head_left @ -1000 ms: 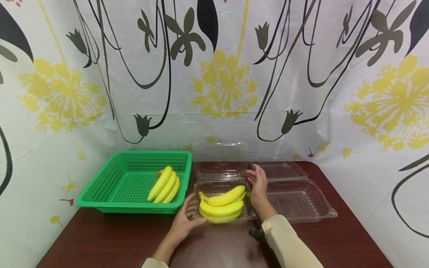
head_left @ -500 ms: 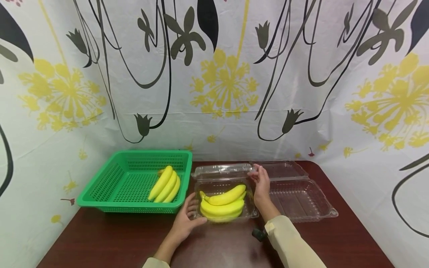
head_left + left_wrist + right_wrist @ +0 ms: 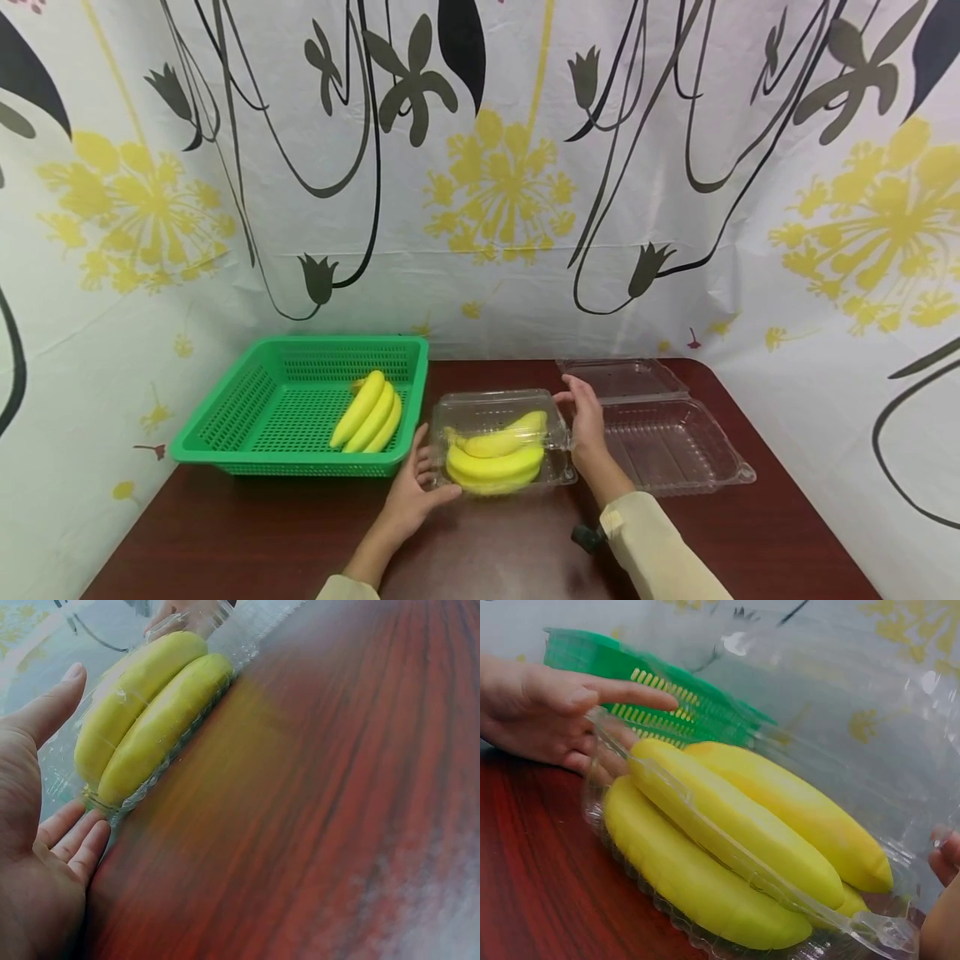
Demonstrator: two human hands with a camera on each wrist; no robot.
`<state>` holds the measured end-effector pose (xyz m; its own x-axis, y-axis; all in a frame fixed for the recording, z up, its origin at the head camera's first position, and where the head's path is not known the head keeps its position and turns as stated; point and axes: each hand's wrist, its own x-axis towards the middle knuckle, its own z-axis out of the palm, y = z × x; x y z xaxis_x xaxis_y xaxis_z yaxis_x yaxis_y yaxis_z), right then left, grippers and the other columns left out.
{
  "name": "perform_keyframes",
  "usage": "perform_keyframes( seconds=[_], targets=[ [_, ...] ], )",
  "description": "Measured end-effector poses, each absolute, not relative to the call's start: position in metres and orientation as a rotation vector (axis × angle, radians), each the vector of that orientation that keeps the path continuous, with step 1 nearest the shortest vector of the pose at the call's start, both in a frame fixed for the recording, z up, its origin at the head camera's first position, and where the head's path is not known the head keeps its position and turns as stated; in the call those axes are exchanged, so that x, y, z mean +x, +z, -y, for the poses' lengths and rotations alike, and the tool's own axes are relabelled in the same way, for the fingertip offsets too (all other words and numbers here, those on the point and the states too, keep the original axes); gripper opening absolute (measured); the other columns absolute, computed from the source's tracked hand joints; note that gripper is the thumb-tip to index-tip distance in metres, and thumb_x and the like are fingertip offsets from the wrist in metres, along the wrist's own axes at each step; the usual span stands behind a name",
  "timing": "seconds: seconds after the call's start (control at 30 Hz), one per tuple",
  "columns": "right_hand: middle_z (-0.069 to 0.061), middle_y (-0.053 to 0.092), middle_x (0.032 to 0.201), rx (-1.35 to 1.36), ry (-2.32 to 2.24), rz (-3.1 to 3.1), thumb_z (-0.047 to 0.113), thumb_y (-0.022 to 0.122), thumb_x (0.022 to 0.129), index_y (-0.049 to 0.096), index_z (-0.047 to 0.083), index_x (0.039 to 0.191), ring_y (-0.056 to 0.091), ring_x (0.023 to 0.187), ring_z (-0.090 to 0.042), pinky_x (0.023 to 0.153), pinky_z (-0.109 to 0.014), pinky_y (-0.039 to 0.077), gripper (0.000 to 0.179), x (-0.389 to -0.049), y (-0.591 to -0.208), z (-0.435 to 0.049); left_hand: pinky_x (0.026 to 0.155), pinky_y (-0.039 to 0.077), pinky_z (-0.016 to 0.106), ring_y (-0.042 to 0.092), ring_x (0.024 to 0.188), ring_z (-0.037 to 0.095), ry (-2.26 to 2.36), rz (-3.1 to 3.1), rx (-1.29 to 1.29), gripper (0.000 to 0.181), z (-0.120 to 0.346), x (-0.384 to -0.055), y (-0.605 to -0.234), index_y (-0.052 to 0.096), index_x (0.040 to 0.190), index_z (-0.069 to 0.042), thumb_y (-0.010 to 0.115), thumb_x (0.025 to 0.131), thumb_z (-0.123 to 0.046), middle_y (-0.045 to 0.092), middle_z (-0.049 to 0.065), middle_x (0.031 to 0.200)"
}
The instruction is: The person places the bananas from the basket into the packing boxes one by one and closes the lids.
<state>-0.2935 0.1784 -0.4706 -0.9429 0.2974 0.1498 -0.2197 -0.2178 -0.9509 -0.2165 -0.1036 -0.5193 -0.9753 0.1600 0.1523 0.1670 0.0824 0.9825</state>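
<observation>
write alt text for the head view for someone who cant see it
A person's left hand and right hand flank a clear box of yellow bananas, its lid half open, on a dark red table. A green basket holding another banana bunch stands to the left, an open second box to the right, before a floral backdrop.

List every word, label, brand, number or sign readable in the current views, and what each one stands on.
None: no text can be read in any of the three views.
The backdrop carries printed flowers and vines only.
The bananas and green basket show no label.
Any moulded marks on the clear box would be too small or lost in glare.
</observation>
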Motion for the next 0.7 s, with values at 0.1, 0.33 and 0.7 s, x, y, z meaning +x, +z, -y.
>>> perform_keyframes(
  seconds=[0.1,0.33,0.7],
  targets=[
    [0.002,0.064,0.076,-0.095,2.223,1.78,0.023,0.045,0.104,0.055,-0.001,0.122,0.052,0.103,-0.013,0.105,-0.035,0.03,0.032,-0.29,-0.469,-0.179,0.096,0.041,0.046,0.047,0.121,0.035,-2.091,2.309,-0.334,0.101,0.104,-0.217,-0.52,0.018,0.155,-0.029,0.082,0.078,-0.016,0.037,0.021,0.143],
    [-0.005,0.061,0.104,-0.131,2.186,2.025,0.011,0.056,0.097,0.05,0.0,0.131,0.054,0.098,-0.011,0.102,-0.038,0.033,0.036,-0.274,-0.462,-0.18,0.097,0.041,0.046,0.045,0.122,0.035,-2.08,2.312,-0.349,0.1,0.105,-0.217,-0.523,0.021,0.154,-0.03,0.083,0.078,-0.015,0.037,0.022,0.143],
    [-0.023,0.049,0.136,-0.159,2.127,2.131,0.004,0.055,0.096,0.046,-0.005,0.136,0.044,0.124,-0.027,0.101,-0.035,0.035,0.042,-0.246,-0.462,-0.177,0.097,0.04,0.044,0.043,0.124,0.033,-2.079,2.271,-0.48,0.086,0.105,-0.218,-0.525,0.027,0.154,-0.019,0.075,0.084,-0.008,0.041,0.02,0.142]
  ],
)
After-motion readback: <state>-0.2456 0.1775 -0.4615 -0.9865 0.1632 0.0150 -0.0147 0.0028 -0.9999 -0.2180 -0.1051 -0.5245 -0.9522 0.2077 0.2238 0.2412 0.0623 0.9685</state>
